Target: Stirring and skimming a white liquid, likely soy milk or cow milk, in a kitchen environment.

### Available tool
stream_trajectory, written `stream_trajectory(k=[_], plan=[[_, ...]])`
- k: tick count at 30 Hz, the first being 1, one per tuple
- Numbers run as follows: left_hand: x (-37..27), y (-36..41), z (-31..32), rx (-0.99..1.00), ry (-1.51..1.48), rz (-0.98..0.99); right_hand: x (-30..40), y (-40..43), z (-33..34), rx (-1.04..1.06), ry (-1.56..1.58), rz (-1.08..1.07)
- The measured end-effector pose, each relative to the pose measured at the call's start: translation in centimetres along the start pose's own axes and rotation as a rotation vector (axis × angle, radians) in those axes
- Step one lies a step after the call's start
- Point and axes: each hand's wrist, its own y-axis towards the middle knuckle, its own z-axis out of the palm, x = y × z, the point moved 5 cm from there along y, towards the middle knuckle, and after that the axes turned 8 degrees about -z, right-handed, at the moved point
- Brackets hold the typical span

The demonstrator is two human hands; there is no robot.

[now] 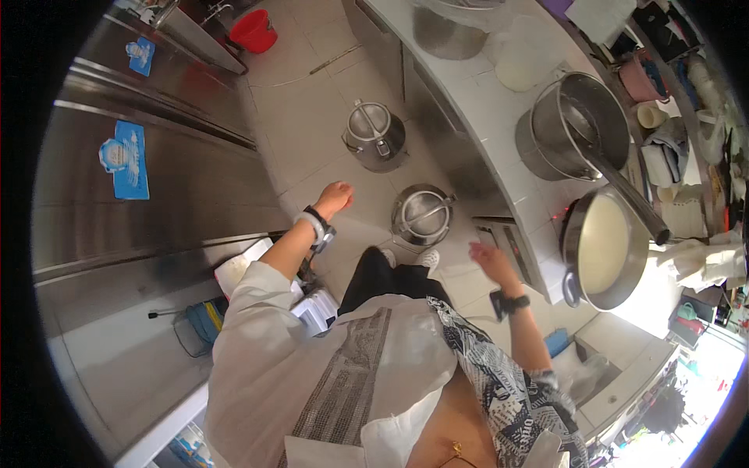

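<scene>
My left hand (335, 199) hangs over the tiled floor with its fingers curled in, and nothing shows in it. Below my right side, my right hand (494, 263) is held out beside the counter, its fingers loosely apart and nothing in them. Two lidded steel cans stand on the floor before me. The nearer steel can (422, 216) is just ahead of my shoes, between my hands. Farther ahead is the other steel can (377, 143), with a clasp on its side and a bar handle over its lid. Neither hand touches a can.
On the right, a white-tiled counter (497, 146) carries a deep steel pot (535, 146) with a long-handled ladle (629, 199), and a pan (635, 275) of pale liquid. Steel cabinets (175, 199) line the left. A red bucket (253, 32) stands far ahead on the floor (292, 126).
</scene>
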Motion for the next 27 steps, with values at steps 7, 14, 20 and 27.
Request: stream_trajectory(k=[7, 14, 20, 27], plan=[[-5.4, 10.9, -3.6, 0.244, -0.133, -0.013, 4.7, 18.1, -4.3, -0.315, 0.212, 0.068], [-7.3, 29.8, -6.5, 0.128, -0.323, -0.217, 6.0, 32.6, -8.6, -0.665, -0.436, 0.101], [-7.0, 42.9, -7.1, 0.099, -0.468, -0.386, 3.6, 40.7, -6.6, -0.797, -0.949, 0.172], [-5.4, 48.6, -4.9, 0.167, -0.733, -0.657, 4.8, 42.1, -6.3, -0.714, -0.92, 0.176]])
